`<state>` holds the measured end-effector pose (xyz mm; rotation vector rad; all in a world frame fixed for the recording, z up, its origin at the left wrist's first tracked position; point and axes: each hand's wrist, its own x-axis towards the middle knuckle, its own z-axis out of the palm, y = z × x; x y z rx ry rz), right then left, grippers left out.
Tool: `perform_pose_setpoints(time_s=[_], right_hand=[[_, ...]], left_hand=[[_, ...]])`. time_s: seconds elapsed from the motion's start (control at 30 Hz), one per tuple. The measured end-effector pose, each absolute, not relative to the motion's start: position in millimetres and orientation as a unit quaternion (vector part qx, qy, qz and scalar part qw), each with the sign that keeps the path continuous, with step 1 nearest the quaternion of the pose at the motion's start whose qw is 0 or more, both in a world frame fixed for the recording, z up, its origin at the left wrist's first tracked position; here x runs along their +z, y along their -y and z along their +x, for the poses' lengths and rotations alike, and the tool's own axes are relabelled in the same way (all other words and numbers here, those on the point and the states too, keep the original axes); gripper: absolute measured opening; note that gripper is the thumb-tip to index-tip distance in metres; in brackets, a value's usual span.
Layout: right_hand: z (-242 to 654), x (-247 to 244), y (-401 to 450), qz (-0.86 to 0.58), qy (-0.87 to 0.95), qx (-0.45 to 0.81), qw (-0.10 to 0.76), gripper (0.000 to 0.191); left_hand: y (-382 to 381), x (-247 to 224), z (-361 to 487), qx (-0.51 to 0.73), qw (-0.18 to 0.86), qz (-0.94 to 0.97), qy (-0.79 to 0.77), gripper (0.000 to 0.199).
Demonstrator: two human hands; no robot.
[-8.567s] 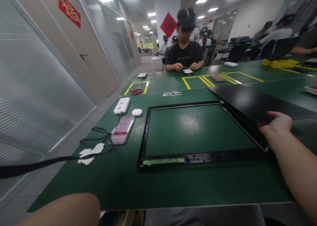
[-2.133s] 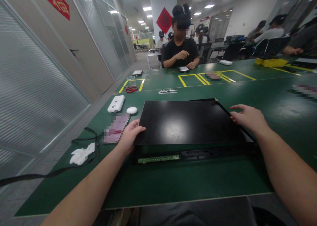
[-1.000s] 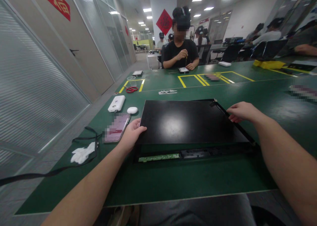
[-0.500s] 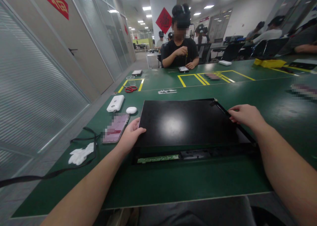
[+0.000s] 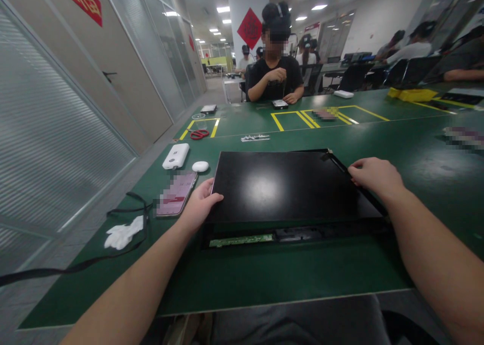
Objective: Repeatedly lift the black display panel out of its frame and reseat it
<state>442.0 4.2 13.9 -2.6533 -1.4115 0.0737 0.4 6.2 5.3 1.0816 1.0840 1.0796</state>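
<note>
1. Head view: the panel (image 5: 302,184) sits over the frame (image 5: 325,232) on the tabletop (image 5: 283,277).
2. The left hand (image 5: 198,204) pinches the panel's left edge; the right hand (image 5: 378,178) appears to pinch the frame's right side.
3. The panel looks light, stiff, probably slick and fragile; opposite edges seem the safest hold.

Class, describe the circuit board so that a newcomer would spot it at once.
On the green table, find the large black panel. Nearer the camera lies one bar of a black frame. On that bar's left part sits the circuit board: a narrow light-green strip, unlike the black around it.
</note>
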Motion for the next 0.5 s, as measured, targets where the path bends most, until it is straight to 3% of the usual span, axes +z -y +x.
perform_pose_setpoints(time_s=[0.5], right_hand=[[460, 4, -8, -0.865, 0.486, 0.062, 0.113, 0.024]], left_hand=[[-6, 7, -1, 0.446, 0.603, 0.47, -0.465, 0.063]])
